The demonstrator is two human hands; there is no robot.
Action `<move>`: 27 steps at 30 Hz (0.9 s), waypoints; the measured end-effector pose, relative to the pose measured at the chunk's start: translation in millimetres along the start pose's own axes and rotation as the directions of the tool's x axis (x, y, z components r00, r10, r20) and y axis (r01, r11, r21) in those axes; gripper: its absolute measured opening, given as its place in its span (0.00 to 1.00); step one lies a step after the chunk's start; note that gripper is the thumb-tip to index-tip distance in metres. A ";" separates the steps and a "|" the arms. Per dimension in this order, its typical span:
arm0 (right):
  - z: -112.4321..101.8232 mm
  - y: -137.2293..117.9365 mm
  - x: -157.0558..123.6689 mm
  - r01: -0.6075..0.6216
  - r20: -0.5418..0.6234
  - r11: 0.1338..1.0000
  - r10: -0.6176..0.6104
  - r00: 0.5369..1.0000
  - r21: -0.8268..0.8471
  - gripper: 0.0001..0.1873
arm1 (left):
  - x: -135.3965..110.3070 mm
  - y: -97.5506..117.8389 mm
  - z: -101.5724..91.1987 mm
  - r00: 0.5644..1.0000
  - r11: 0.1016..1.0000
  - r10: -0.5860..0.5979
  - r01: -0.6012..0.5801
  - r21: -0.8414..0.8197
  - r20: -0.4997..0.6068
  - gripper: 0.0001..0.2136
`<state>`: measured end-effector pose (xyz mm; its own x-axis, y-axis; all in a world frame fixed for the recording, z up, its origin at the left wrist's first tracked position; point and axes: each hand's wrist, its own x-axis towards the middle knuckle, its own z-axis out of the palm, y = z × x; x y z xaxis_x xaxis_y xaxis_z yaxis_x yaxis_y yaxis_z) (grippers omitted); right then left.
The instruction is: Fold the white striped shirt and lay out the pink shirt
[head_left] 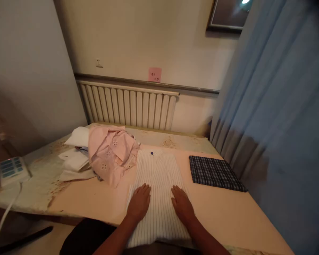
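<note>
A white garment with thin dark stripes, probably a shirt [161, 209], lies spread on the pink cloth in front of me. My left hand [139, 202] rests flat on its left side, fingers stretched forward. On the right side my right hand [183, 204] lies palm down, fingers extended. Neither hand grips anything. Beyond my hands the fabric narrows and shows slanting folds. A small dark blue item [152, 153] sits at its far end, too small to make out.
Left of the garment is a heap of pink patterned cloth [108, 152] with white fabric [76, 159] beside it. A folded dark plaid cloth [214, 171] lies right on the pink cloth [244, 209]. A white power strip [14, 169] stands far left. A blue curtain [276, 117] hangs right.
</note>
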<state>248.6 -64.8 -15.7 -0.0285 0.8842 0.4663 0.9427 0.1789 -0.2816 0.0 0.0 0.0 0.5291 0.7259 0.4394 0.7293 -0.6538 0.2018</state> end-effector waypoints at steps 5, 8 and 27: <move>-17.7 11.2 -12.8 -0.020 0.134 1.000 0.018 0.991 0.012 0.25 | 0.7 -1.7 0.6 1.000 1.000 0.007 -0.007 -0.001 0.017 0.19; -25.7 22.3 -32.4 -0.104 0.096 0.995 0.104 0.990 -0.004 0.25 | -2.9 -4.0 0.9 1.000 0.999 0.003 -0.003 -0.036 0.003 0.19; -73.4 20.2 -57.5 -0.638 0.048 0.727 0.649 0.759 0.256 0.22 | -129.5 -9.7 -40.1 0.659 0.477 -0.697 0.721 -0.503 0.283 0.18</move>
<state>293.7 -143.7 13.4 0.5742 0.8082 0.1307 0.6184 -0.3234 -0.7162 -93.0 -96.2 -23.8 -0.0371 0.9944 -0.0986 0.5115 0.1036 0.8530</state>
